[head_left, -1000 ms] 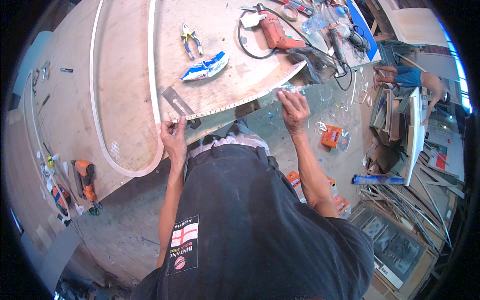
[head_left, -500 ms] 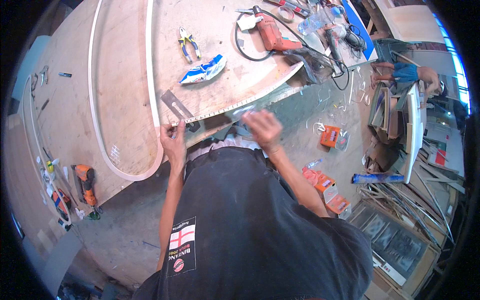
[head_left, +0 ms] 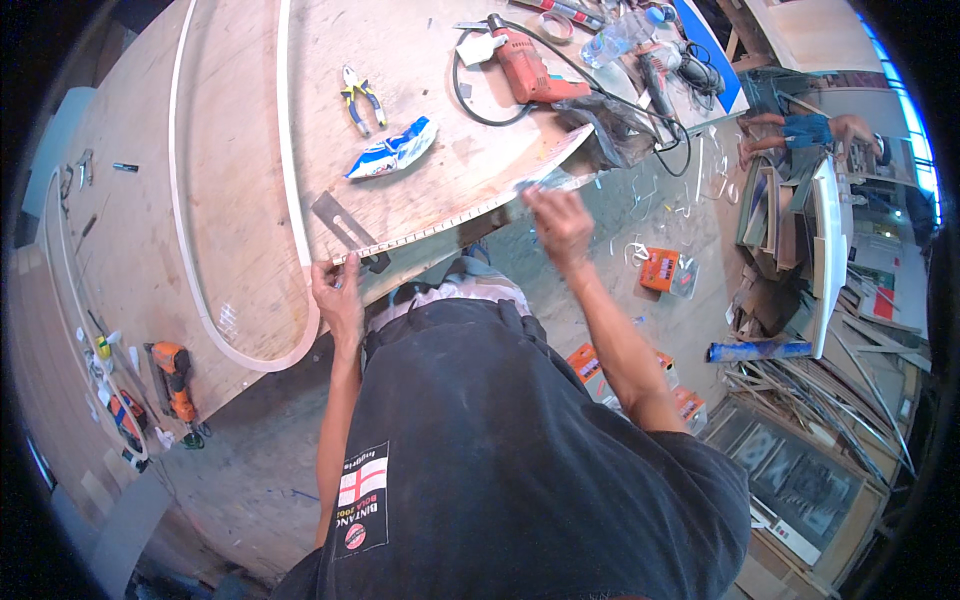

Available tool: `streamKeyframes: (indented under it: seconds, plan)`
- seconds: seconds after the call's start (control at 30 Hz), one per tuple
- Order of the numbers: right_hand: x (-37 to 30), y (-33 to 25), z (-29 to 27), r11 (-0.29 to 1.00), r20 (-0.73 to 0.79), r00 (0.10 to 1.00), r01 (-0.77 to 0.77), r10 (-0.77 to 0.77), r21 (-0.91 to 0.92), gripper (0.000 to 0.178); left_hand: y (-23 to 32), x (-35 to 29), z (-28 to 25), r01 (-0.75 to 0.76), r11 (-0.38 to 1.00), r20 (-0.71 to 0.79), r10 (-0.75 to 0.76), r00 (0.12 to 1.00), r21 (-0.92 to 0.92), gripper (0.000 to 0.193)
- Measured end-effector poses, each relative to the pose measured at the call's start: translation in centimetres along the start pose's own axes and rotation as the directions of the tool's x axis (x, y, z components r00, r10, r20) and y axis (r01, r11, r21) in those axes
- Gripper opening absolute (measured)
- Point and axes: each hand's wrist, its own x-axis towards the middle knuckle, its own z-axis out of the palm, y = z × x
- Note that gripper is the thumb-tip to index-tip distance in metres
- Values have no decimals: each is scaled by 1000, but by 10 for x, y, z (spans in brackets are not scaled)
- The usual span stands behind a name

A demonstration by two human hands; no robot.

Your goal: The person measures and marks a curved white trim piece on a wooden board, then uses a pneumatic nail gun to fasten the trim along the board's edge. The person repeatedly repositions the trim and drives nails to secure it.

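Observation:
A thin, pale curved strip [head_left: 440, 230] with a row of dark notches runs along the near edge of the wooden table. My left hand [head_left: 338, 295] pinches its left end between thumb and fingers. Near the strip's right part, my right hand [head_left: 562, 225] is closed, smeared by motion. A pale, blurred thing shows at its fingertips, too unclear to name. A dark flat slotted bar [head_left: 342, 222] lies by the left end of the strip, partly under it. Beyond the strip rest a blue-and-white packet [head_left: 392, 150] and yellow-and-blue pliers [head_left: 362, 102].
A red corded drill [head_left: 525, 68], a plastic bottle [head_left: 615, 40] and an angle grinder [head_left: 658, 75] crowd the far right. A pale U-shaped strip [head_left: 290, 150] and an orange nail gun [head_left: 172, 378] lie left. Orange boxes [head_left: 658, 270] stand on the floor; another person [head_left: 815, 130] works beyond.
My right hand has moved right and slightly away from me along the strip. My left hand still pinches the left end. The whole view has shifted a little.

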Motion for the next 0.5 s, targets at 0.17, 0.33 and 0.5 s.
streamKeyframes:
  seconds: [0.17,0.33,0.5]
  plan:
    - [12,-7,-10,992,-74,997,37,-28,124,36,-7,1,-7,-18,996,26,16,1000,92,34]
    - [50,96,-11,973,-216,962,-197,168,-120,31,-4,3,-6,-1,999,62,-2,998,51,34]
    - [66,118,-8,954,-107,972,-226,209,-197,30,2,0,-1,26,1000,14,-26,1000,5,34]
